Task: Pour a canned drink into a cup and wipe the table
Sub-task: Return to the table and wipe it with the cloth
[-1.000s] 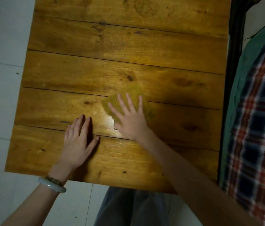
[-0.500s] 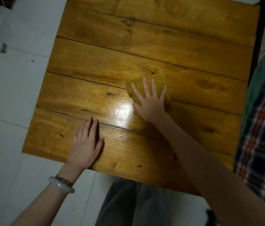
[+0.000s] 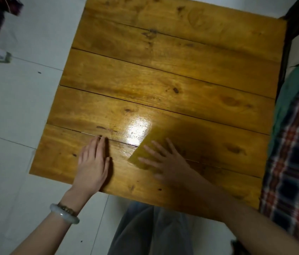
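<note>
— Where is the cloth sitting?

— The yellow cloth (image 3: pixel 146 150) is lying flat on the wooden table (image 3: pixel 163 80), lower centre of the frame, just right of a bright glossy patch (image 3: pixel 137 128) on the planks. Its right part is blurring into the wood, so I cannot tell its full outline.

— What is the right hand doing with it?

— The right hand (image 3: pixel 167 162) is pressing down on the cloth with fingers (image 3: pixel 151 150) spread wide and straight. It is not curling around anything; the palm is lying flat on top, blurred.

— And the other one?

— The left hand (image 3: pixel 93 162) is resting palm-down on the bare table, just left of the cloth and not touching it. Its fingers are lying close together and extended, gripping nothing. A pale bracelet (image 3: pixel 64 213) is sitting on that wrist.

— Anything around the table?

— White floor tiles (image 3: pixel 16 107) are showing at the left, grey trousers (image 3: pixel 152 230) at the bottom centre, and plaid fabric (image 3: pixel 295 162) is filling the right edge.
</note>
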`<state>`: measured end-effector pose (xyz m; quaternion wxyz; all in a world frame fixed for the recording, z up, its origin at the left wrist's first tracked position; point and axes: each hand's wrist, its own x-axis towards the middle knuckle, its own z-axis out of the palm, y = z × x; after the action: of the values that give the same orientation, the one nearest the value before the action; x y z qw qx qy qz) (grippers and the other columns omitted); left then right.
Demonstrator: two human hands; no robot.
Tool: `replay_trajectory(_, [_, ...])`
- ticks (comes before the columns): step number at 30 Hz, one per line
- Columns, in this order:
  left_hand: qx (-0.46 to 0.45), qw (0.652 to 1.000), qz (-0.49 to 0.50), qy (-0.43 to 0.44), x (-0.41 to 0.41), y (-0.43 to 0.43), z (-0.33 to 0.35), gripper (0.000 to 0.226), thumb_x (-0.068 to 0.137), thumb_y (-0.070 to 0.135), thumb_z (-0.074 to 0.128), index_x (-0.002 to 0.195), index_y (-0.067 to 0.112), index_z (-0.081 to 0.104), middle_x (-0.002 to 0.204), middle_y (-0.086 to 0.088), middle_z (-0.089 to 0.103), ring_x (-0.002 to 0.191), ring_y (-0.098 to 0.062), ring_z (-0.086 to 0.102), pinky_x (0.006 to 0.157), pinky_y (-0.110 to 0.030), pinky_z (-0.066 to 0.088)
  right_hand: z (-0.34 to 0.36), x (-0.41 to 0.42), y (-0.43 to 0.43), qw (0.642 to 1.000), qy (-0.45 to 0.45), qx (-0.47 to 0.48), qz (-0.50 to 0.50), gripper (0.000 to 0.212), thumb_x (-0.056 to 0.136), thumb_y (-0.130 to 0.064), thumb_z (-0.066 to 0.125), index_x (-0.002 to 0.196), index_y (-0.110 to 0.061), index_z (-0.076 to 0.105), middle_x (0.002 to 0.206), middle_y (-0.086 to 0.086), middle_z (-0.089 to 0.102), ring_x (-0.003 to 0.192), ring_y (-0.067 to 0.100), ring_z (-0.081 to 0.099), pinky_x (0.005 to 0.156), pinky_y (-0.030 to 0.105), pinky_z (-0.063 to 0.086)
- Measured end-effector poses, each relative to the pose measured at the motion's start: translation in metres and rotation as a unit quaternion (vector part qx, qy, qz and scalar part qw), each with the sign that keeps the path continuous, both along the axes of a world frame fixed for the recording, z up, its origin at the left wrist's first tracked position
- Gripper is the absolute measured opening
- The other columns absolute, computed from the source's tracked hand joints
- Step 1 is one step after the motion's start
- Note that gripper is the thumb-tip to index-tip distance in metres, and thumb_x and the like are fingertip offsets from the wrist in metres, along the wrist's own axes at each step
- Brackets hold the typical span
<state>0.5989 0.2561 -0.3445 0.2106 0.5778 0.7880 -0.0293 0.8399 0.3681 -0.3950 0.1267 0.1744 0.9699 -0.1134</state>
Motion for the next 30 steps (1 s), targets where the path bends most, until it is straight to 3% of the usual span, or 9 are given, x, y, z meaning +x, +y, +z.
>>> replay_trajectory(5, [0.003, 1.000, -0.024, -0.012, 0.008, 0.010, -0.001, 0.064, 0.093, 0.039, 0.025, 0.149, 0.010, 0.015, 0.154, -0.015, 0.020, 0.141, -0.032, 0.020, 0.114, -0.046, 0.011, -0.002, 0.016, 0.081, 0.982, -0.027, 0.034, -0.184, 0.066, 0.080, -0.052, 0.028, 0.144, -0.038, 0.020, 0.154, 0.007, 0.025, 0.140, 0.036, 0.022, 0.106, 0.064, 0.003])
replay_trajectory(9, [0.007, 0.999, -0.036, -0.026, 0.013, 0.017, -0.002, 0.064, 0.093, 0.042, 0.025, 0.149, 0.011, 0.014, 0.155, -0.014, 0.018, 0.142, -0.031, 0.018, 0.115, -0.050, 0.014, 0.000, -0.047, 0.107, 0.941, -0.041, 0.004, -0.335, 0.064, 0.092, -0.057, 0.022, 0.146, -0.039, -0.004, 0.157, 0.006, -0.012, 0.142, 0.035, -0.011, 0.103, 0.066, -0.013])
replay_trajectory(11, [0.007, 0.999, -0.039, -0.026, 0.015, 0.017, -0.003, 0.064, 0.094, 0.041, 0.026, 0.149, 0.012, 0.013, 0.156, -0.014, 0.017, 0.142, -0.030, 0.017, 0.115, -0.050, 0.015, 0.003, -0.074, 0.091, 0.948, -0.038, -0.007, -0.315, 0.065, 0.091, -0.060, 0.019, 0.146, -0.038, -0.006, 0.156, 0.007, -0.016, 0.141, 0.036, -0.015, 0.102, 0.065, -0.017])
replay_trajectory(15, [0.004, 0.998, -0.052, -0.029, 0.020, 0.015, -0.004, 0.060, 0.093, 0.029, 0.024, 0.149, 0.008, 0.016, 0.154, -0.017, 0.019, 0.142, -0.032, 0.019, 0.115, -0.050, 0.017, 0.000, -0.068, 0.024, 0.989, -0.006, 0.000, -0.147, 0.067, 0.087, -0.061, 0.026, 0.147, -0.037, 0.007, 0.158, 0.009, 0.000, 0.143, 0.036, -0.003, 0.106, 0.067, -0.008])
replay_trajectory(18, [0.012, 0.998, -0.055, -0.026, 0.023, 0.011, -0.003, 0.059, 0.091, 0.018, 0.027, 0.148, 0.005, 0.020, 0.153, -0.018, 0.022, 0.141, -0.033, 0.020, 0.114, -0.050, 0.018, -0.005, -0.036, -0.005, 0.990, 0.007, -0.005, -0.138, 0.068, 0.082, -0.058, 0.029, 0.146, -0.037, 0.018, 0.156, 0.007, 0.015, 0.143, 0.035, 0.010, 0.108, 0.067, 0.000])
replay_trajectory(22, [0.013, 0.997, -0.063, -0.031, 0.031, 0.011, -0.004, 0.059, 0.091, 0.018, 0.031, 0.148, 0.007, 0.018, 0.154, -0.017, 0.021, 0.142, -0.031, 0.017, 0.114, -0.047, 0.013, 0.000, 0.012, -0.016, 0.976, 0.005, -0.009, -0.220, 0.064, 0.082, -0.053, 0.029, 0.144, -0.038, 0.024, 0.155, 0.004, 0.023, 0.142, 0.032, 0.013, 0.107, 0.065, 0.006])
replay_trajectory(27, [0.021, 0.996, -0.077, -0.030, 0.050, 0.021, -0.009, 0.061, 0.095, 0.030, 0.038, 0.148, 0.008, 0.019, 0.154, -0.015, 0.021, 0.142, -0.030, 0.017, 0.114, -0.044, 0.009, 0.011, 0.021, -0.035, 0.923, -0.042, -0.055, -0.379, 0.066, 0.083, -0.058, 0.032, 0.144, -0.034, 0.028, 0.153, 0.010, 0.025, 0.139, 0.036, 0.020, 0.106, 0.069, 0.007])
replay_trajectory(30, [0.035, 0.996, -0.075, -0.029, 0.067, 0.031, -0.010, 0.062, 0.093, 0.036, 0.039, 0.146, 0.008, 0.026, 0.153, -0.015, 0.025, 0.141, -0.027, 0.017, 0.114, -0.044, 0.010, 0.018, -0.004, -0.045, 0.888, -0.055, -0.097, -0.446, 0.080, 0.079, -0.066, 0.035, 0.147, -0.032, 0.010, 0.156, 0.011, 0.003, 0.142, 0.038, 0.002, 0.103, 0.067, -0.007])
